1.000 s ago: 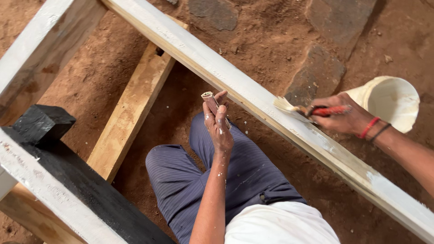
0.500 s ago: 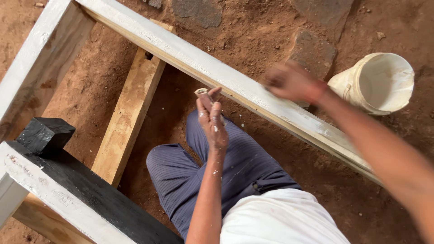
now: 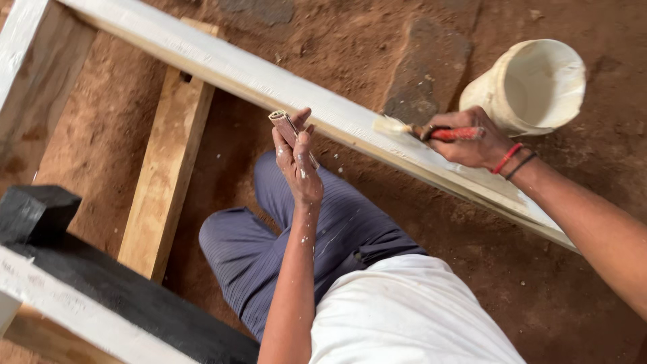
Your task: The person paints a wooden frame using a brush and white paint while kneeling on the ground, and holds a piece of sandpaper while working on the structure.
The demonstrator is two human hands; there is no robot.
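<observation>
Nearest the camera: the person's own lap, white shirt (image 3: pixel 411 317) and blue-grey striped trousers (image 3: pixel 269 249), knees drawn up close under the work so both arms reach it.

Left hand (image 3: pixel 296 165) raised just short of the rail, fingers curled around a small folded piece of tan sandpaper (image 3: pixel 286 128). It sits pinched upright between thumb and fingers, clear of the wood, seemingly parked out of the wet paint. White flecks on the forearm and wrist.

Right hand (image 3: pixel 472 141), red and dark bands at the wrist, is closed around the red handle of a flat paintbrush (image 3: pixel 421 130). The pale bristles lie flat on the upper face of the long white-painted timber rail (image 3: pixel 296 91), near its middle; the handle is held low, nearly along the rail, which lets the bristles drag lengthwise.

The rail runs diagonally from the top left corner down toward the right edge, part of a frame lying on the red earth floor (image 3: pixel 579 222). An unpainted wooden plank (image 3: pixel 168 175) passes beneath it at left. At lower left, a black-painted beam (image 3: pixel 114 296) with a white face.

Farthest: a white plastic bucket (image 3: pixel 532 87), tipped with its mouth toward the camera, just beyond the rail and the brush hand, within easy reach. Flat stones are set into the earth behind.
</observation>
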